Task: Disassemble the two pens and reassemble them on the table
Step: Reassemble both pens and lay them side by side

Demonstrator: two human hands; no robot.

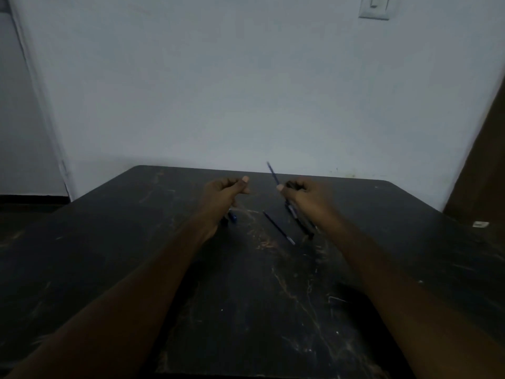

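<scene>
While left hand (226,188) curls loosely, right hand (306,194) pinches refill (273,173) tilted upward.

Dim light, detail poor. Both forearms reach over a scratched dark table (273,296). Right hand (306,195), at 1 o'clock from table centre, is closed around a thin blue refill (272,173) that sticks up toward 11 o'clock. Left hand (225,191), at 11 o'clock, is loosely curled, thumb up; contents unreadable. On the table: a second refill (278,227) lying between the hands, a dark pen barrel (299,221) under the right wrist, a blue cap (233,216) beside the left wrist.
</scene>
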